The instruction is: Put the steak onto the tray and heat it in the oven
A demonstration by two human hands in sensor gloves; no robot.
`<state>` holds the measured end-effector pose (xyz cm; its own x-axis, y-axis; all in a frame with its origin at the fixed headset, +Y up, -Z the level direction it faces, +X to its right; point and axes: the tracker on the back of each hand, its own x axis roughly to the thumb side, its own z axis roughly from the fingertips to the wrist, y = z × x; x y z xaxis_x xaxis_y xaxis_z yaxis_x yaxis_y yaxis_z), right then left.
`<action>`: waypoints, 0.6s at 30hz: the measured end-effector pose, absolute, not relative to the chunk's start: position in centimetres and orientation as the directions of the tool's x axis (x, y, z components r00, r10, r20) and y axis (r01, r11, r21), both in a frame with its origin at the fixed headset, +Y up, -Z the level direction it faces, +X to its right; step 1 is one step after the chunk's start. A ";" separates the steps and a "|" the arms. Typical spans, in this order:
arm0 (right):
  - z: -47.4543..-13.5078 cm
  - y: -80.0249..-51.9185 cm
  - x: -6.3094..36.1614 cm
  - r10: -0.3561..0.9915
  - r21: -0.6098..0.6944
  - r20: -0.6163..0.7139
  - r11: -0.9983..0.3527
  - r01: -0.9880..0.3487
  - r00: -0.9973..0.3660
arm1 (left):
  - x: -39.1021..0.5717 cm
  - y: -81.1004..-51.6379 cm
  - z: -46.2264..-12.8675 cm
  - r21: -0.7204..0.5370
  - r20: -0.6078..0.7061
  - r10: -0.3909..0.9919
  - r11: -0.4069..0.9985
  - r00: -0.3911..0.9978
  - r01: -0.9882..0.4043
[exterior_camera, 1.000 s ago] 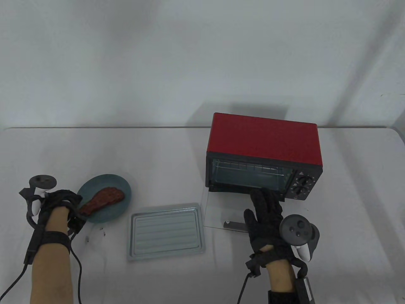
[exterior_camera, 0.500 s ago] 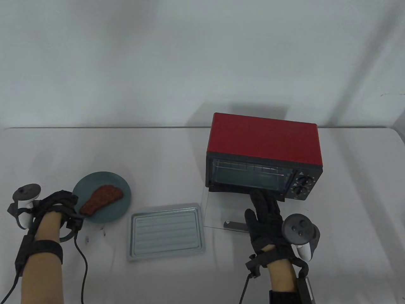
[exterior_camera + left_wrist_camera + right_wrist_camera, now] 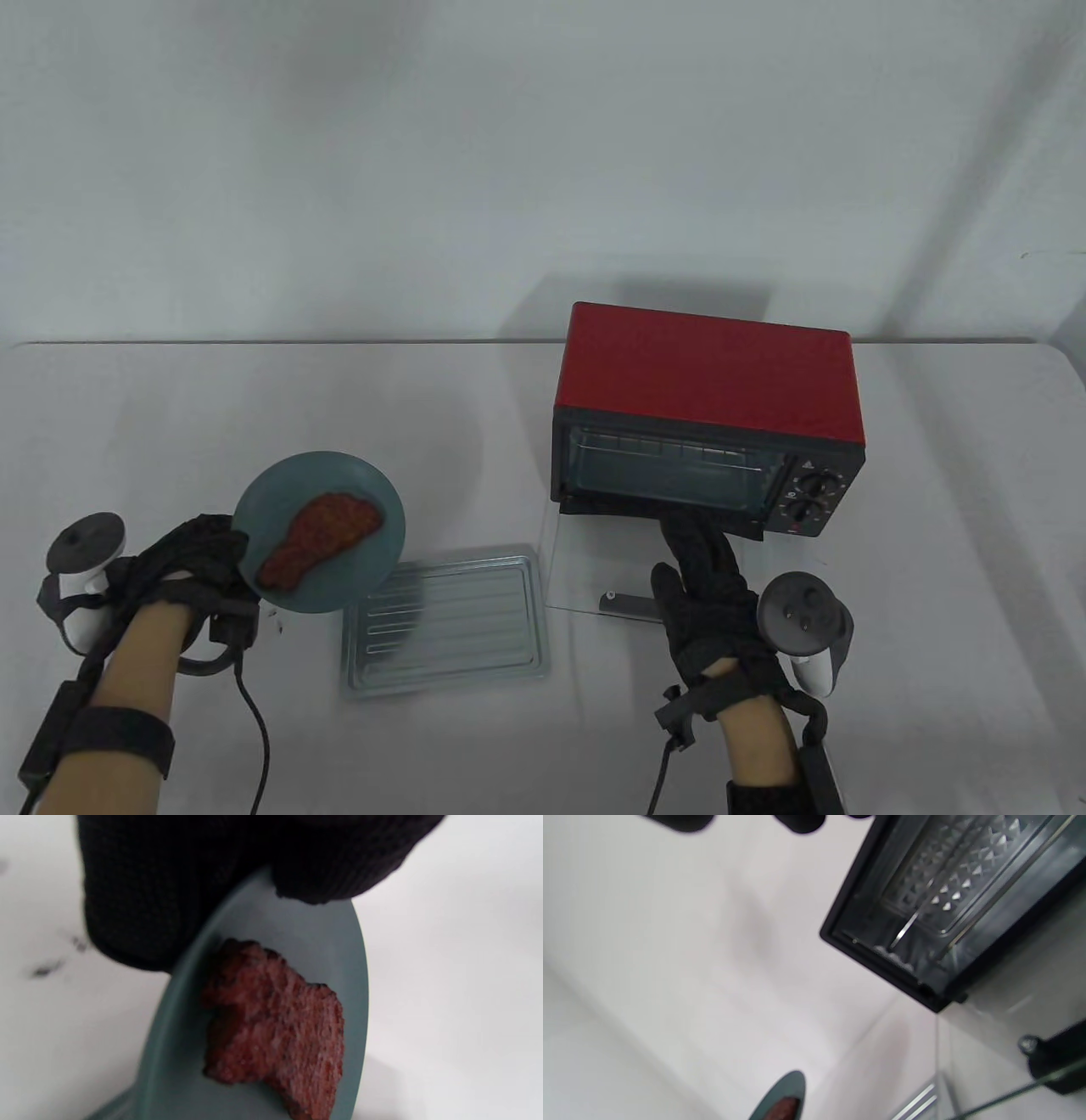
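A reddish-brown steak (image 3: 321, 536) lies on a teal plate (image 3: 373, 492) that my left hand (image 3: 222, 560) grips by its left rim, lifted and tilted over the left end of the metal tray (image 3: 467, 628). In the left wrist view my gloved fingers (image 3: 169, 878) clamp the plate (image 3: 297, 929) rim above the steak (image 3: 275, 1027). The red oven (image 3: 708, 382) stands with its glass door (image 3: 585, 552) folded down flat. My right hand (image 3: 704, 556) lies on that door with straight fingers, holding nothing. The right wrist view shows the oven cavity (image 3: 946, 891) and its rack.
The door handle (image 3: 632, 605) lies just left of my right wrist. Two black knobs (image 3: 814, 497) sit on the oven's right front. The table's back edge (image 3: 254, 343) meets a pale wall. A glove cable (image 3: 254, 730) trails near the tray's left corner.
My left hand has lifted the plate with the steak off the table, carried it right toward the tray and tilted it. The right hand has barely moved on the door.
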<state>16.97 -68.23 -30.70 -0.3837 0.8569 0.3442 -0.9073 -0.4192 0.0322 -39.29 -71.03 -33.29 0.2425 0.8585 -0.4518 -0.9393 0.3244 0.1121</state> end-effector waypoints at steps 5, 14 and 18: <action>-30.7 -68.3 17.1 0.865 0.038 0.342 -0.404 -0.914 -0.368 | -36.1 -72.8 -32.3 0.075 -0.426 0.862 0.336 0.275 -0.939; -30.7 -68.6 17.1 0.875 0.048 0.321 -0.396 -0.917 -0.362 | -33.1 -74.3 -31.5 0.103 -0.307 0.880 0.409 0.363 -0.907; -30.8 -68.8 17.1 0.880 0.055 0.311 -0.393 -0.918 -0.358 | -32.2 -73.9 -31.5 0.105 -0.242 0.859 0.485 0.451 -0.868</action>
<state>17.06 -68.75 -30.80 -0.3579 0.8804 0.3110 -0.9180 -0.3926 0.0550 -32.16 -73.87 -31.49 0.4510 0.8591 -0.2421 -0.8680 0.4853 0.1050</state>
